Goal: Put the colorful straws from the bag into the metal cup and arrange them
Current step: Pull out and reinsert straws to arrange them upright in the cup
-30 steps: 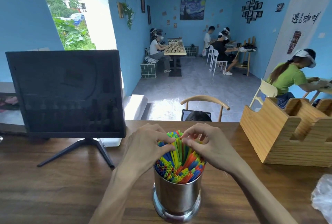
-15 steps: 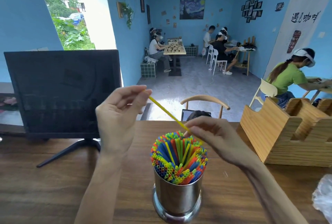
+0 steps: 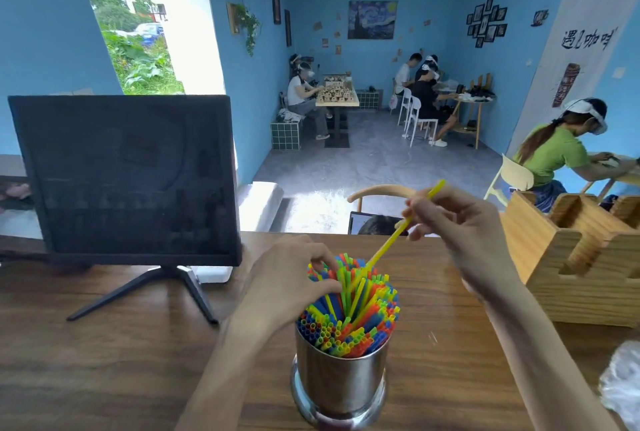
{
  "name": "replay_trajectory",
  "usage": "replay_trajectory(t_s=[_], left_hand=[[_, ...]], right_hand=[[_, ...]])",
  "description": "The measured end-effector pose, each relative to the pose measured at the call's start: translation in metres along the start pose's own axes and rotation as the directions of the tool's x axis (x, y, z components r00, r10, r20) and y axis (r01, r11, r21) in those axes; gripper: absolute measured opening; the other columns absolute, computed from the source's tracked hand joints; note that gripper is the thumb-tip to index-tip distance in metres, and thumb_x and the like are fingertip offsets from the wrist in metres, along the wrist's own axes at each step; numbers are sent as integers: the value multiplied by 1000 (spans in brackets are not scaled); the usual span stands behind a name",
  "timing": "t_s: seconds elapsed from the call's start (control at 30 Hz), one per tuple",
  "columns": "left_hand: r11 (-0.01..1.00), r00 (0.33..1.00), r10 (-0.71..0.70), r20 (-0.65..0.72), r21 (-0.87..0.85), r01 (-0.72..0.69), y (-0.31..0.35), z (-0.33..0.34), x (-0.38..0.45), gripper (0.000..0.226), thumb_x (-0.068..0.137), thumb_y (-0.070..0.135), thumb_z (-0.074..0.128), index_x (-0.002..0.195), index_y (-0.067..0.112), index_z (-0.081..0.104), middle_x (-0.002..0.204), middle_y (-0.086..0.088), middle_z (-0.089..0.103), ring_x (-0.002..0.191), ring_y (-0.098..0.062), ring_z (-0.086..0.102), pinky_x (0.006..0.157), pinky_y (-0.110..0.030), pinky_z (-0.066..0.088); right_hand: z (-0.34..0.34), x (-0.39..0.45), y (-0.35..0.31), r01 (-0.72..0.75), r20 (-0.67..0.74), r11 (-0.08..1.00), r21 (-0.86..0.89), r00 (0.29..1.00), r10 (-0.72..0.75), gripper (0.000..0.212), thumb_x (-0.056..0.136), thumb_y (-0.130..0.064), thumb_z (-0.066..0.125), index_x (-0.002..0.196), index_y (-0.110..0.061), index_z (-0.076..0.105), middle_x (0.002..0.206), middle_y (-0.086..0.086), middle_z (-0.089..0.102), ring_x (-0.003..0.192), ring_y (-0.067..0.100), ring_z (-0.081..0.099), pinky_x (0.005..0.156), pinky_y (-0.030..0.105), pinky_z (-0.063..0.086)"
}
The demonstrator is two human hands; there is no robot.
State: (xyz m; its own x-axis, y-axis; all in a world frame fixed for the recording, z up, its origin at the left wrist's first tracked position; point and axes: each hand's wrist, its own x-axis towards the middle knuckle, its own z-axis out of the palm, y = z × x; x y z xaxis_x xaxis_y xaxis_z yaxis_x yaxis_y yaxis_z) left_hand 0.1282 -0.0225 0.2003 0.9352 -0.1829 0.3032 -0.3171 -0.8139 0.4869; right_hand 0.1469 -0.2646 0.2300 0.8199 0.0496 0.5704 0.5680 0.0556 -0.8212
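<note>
From the head view, a metal cup point(image 3: 341, 382) stands on the wooden counter point(image 3: 121, 361) at about six o'clock in the frame, packed with colorful straws point(image 3: 349, 309) that fan out above its rim in blue, green, yellow, orange and red.

The left hand point(image 3: 287, 287) comes in from seven o'clock and sits against the nine o'clock side of the bundle, its grip curled in among the upper ends of the straws, with fingertips and thumb closed round a few of them.

The right hand point(image 3: 464, 236) is raised above the counter at about one o'clock from the cup. Its grip pinches a single yellow straw point(image 3: 398, 231) between thumb and fingers. That straw is tilted, its upper end sticking out past the fingers toward one o'clock and its lower end reaching down into the top of the bundle near the middle.

A dark monitor point(image 3: 128, 174) on a splayed stand occupies the counter at ten o'clock. A wooden holder point(image 3: 585, 257) with open slots sits at three o'clock. A crinkled clear plastic bag point(image 3: 620, 385) shows at the frame edge near four o'clock. Beyond the counter's far edge, the curved back of a wooden chair point(image 3: 377, 192) is visible at twelve o'clock.
</note>
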Motion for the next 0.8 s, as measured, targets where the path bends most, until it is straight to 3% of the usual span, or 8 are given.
replay_trajectory(t_s=[0.07,0.17,0.23,0.37,0.57,0.63,0.7,0.8], left_hand=[[1000,1000,-9,-27,25,10,-1,2,0,15,77,51,82,80,44,69,81,24,61,84,10,53,65,-15,37],[999,996,-14,-92,35,17,-1,6,0,12,77,47,83,80,40,73,78,25,63,85,15,53,63,-7,30],[1000,990,-25,-141,13,27,-1,8,-1,13,77,45,83,82,37,75,79,22,66,79,9,54,63,-7,31],[999,982,-53,-181,2,55,-3,11,-2,14,76,47,84,72,37,75,75,21,62,77,5,53,62,-9,29],[1000,982,-19,-190,6,21,-2,10,-2,12,80,43,81,73,35,78,86,22,61,90,2,51,71,-17,40],[996,971,4,-241,-83,-25,0,5,-3,6,81,37,83,77,35,79,85,21,69,90,0,58,73,-20,46],[957,955,-26,-295,-284,-61,4,-4,-3,7,81,31,84,81,36,79,81,22,73,84,0,66,69,-13,48],[802,910,-65,-408,-564,-196,15,-20,-2,15,83,18,83,85,33,78,83,14,77,78,-3,72,69,-13,53]], right_hand=[[5,-6,7,17,59,993,-113,998,-10,14,87,-24,72,101,-25,76,83,3,73,72,14,71,66,21,55],[17,-18,20,-5,110,967,-253,993,34,43,85,-17,81,119,-37,63,74,4,68,70,19,70,67,24,54],[25,-26,27,-10,124,940,-340,991,55,45,83,-17,84,115,-37,59,74,0,66,69,19,67,65,28,52],[30,-36,34,131,245,855,-501,969,-5,15,81,-34,84,89,-26,73,78,-14,69,75,10,65,63,16,43],[29,-43,37,45,249,879,-475,965,86,34,82,-56,71,66,-27,79,85,-14,68,93,13,64,75,27,50],[29,-42,36,3,226,904,-428,968,104,31,88,-53,67,73,-29,80,89,-14,69,96,14,64,76,24,47],[28,-38,35,-42,194,910,-412,972,132,24,97,-49,62,91,-32,78,97,-17,72,99,12,63,79,22,45],[31,-35,31,-68,263,925,-373,949,176,26,101,-43,56,121,-35,70,116,-23,72,114,3,64,94,21,49]])
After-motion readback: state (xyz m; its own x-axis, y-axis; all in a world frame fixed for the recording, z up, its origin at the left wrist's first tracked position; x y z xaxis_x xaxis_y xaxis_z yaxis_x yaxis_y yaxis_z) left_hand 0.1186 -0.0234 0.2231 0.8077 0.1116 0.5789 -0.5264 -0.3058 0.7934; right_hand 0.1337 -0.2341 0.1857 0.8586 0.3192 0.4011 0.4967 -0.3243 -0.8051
